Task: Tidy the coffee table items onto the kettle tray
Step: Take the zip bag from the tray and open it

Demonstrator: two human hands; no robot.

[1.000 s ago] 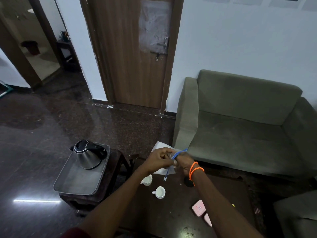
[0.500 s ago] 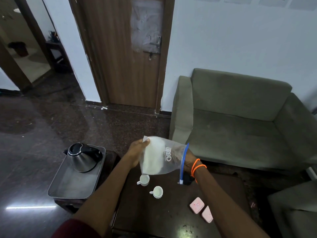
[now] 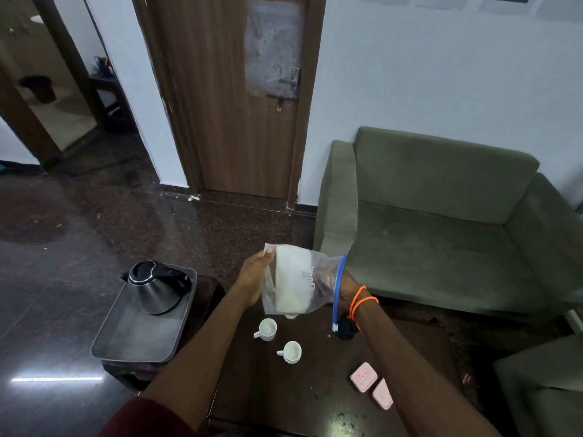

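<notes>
Zip bag [image 3: 296,280] raised above coffee table [image 3: 315,389], gripped by left hand [image 3: 254,274] and right hand [image 3: 347,283]

Clear zip bag [image 3: 296,280] held aloft, two white cups [image 3: 266,329] on table

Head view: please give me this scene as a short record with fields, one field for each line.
setting: dark coffee table beside a green sofa
left hand: grips the far edge of the plastic bag
right hand: holds the bag at its blue zip end
bag: lifted above the table, white contents inside
kettle: on the grey tray, left of the table
tray free space: near half bare
on table: two white cups; two pink boxes
</notes>
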